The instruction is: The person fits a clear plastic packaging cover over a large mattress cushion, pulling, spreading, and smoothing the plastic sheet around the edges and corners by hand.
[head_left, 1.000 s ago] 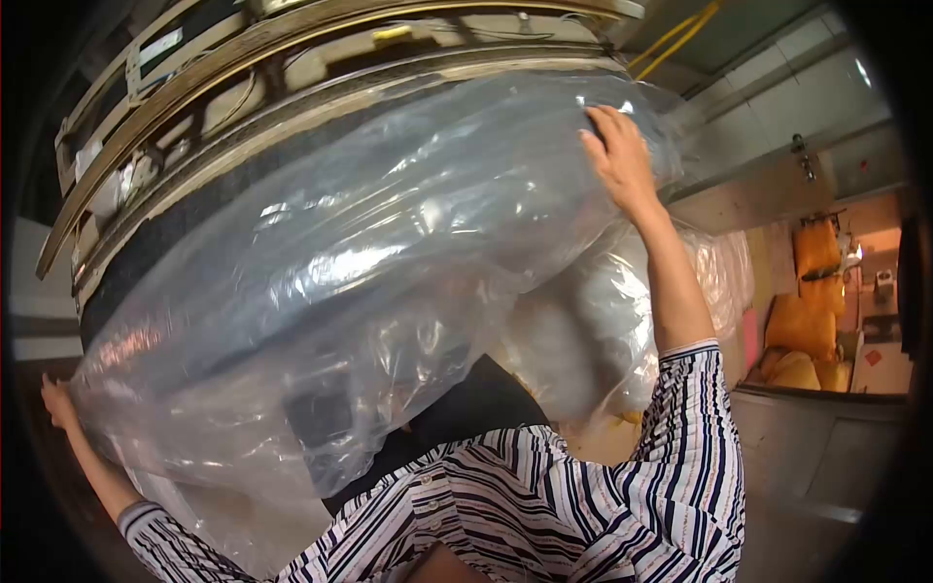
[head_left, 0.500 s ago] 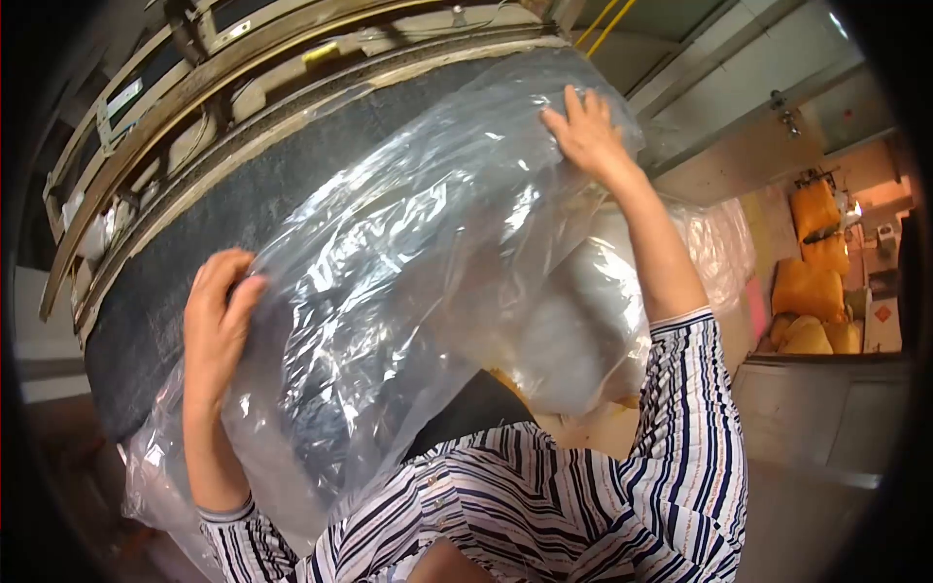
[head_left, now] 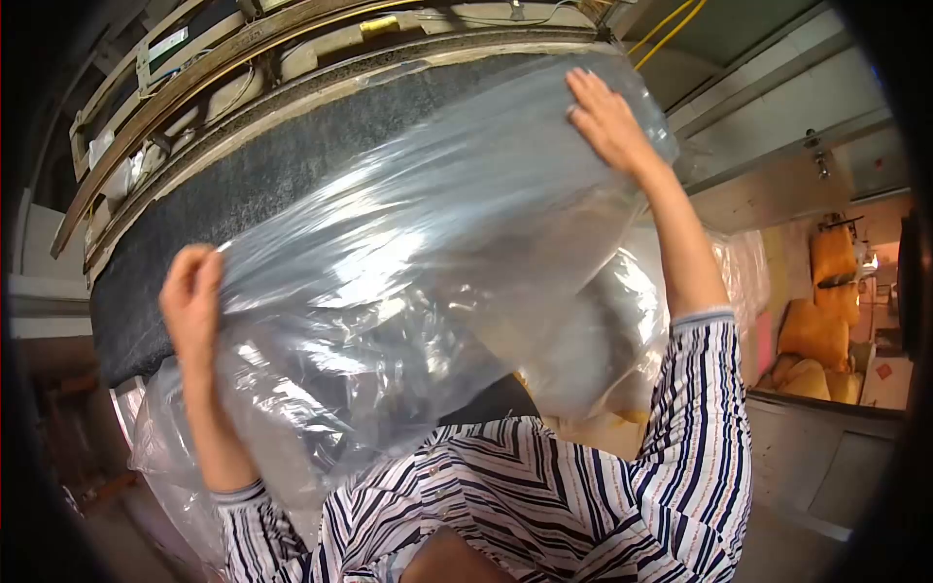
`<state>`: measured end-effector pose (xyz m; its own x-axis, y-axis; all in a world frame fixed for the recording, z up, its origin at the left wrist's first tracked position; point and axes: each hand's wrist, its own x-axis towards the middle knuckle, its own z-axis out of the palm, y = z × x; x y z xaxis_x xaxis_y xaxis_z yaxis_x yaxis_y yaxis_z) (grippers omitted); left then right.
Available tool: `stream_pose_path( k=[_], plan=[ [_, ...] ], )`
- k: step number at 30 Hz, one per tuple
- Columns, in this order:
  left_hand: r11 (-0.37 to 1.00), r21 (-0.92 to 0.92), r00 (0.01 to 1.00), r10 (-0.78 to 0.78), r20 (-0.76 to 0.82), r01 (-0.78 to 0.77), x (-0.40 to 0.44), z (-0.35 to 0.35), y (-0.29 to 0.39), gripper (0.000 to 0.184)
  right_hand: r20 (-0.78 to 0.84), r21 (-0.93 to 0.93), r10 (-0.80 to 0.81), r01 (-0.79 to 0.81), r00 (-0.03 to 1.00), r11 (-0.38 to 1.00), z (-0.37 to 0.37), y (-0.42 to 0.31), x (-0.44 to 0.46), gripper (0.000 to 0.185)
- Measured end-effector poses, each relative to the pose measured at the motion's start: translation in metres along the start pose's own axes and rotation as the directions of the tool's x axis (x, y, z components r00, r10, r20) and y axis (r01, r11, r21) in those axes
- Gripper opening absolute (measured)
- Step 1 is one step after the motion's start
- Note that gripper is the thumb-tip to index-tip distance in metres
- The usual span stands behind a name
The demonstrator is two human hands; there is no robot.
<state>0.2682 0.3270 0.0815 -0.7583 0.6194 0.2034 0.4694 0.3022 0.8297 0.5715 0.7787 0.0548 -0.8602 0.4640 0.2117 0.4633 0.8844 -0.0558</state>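
Note:
A large clear plastic sheet (head_left: 466,209) lies over a dark work surface (head_left: 248,199) and hangs down toward my body. At its left edge my left hand (head_left: 190,296) is closed, with thumb and fingers pinching the plastic. My right hand (head_left: 608,124) rests flat on the sheet near its far right corner, fingers stretched out. Between the two hands the upper part of the plastic is pulled taut, with straight shiny creases. Its lower part is loose and crumpled in front of my striped shirt.
Behind the work surface runs a machine frame with long bars (head_left: 209,73). More bundled clear plastic (head_left: 593,325) sits below my right forearm. Yellow cords (head_left: 669,34) hang at the upper right. Orange sacks (head_left: 814,335) are farther off to the right.
My left hand has closed on the plastic edge and shifted slightly left. The sheet between my hands has gone from wrinkled to taut. My right hand remains spread on the sheet.

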Motion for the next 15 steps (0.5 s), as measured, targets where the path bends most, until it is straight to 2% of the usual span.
stream_pose_path(
  k=[1, 3, 5, 6, 8, 11, 15],
  plan=[
    [0.997, -0.022, 0.996, -0.077, -0.032, 0.077, -0.007, -0.031, -0.018, 0.015, 0.001, 0.041, -0.029, 0.029, 1.0, 0.999, -0.005, -0.018, -0.007, 0.058],
    [0.99, 0.137, 0.999, -0.039, -0.038, 0.044, -0.028, -0.089, -0.055, 0.013, 0.029, 0.077, -0.053, 0.051, 0.998, 0.996, -0.019, -0.052, -0.018, 0.059],
    [0.974, 0.183, 0.991, -0.128, -0.031, 0.131, -0.054, -0.124, -0.059, 0.012, 0.055, 0.104, -0.084, 0.077, 0.995, 0.992, -0.018, -0.071, -0.019, 0.059],
    [0.972, 0.199, 0.992, -0.119, -0.048, 0.126, -0.064, -0.134, -0.063, 0.012, 0.058, 0.104, -0.1, 0.094, 0.993, 0.99, -0.018, -0.076, -0.018, 0.058],
    [0.97, 0.221, 0.993, -0.084, -0.087, 0.101, -0.076, -0.147, -0.067, 0.012, 0.01, 0.086, -0.14, 0.139, 0.99, 0.987, -0.014, -0.08, -0.013, 0.057],
    [0.924, 0.37, 0.99, 0.126, -0.064, -0.093, -0.086, -0.151, -0.06, 0.012, -0.089, 0.064, -0.102, 0.108, 0.991, 0.992, -0.013, -0.082, 0.0, 0.052],
    [0.91, 0.408, 0.972, 0.155, -0.175, -0.072, -0.105, -0.133, -0.039, 0.009, -0.193, 0.129, -0.119, 0.146, 0.974, 0.981, -0.007, -0.074, 0.036, 0.036]
  ],
)
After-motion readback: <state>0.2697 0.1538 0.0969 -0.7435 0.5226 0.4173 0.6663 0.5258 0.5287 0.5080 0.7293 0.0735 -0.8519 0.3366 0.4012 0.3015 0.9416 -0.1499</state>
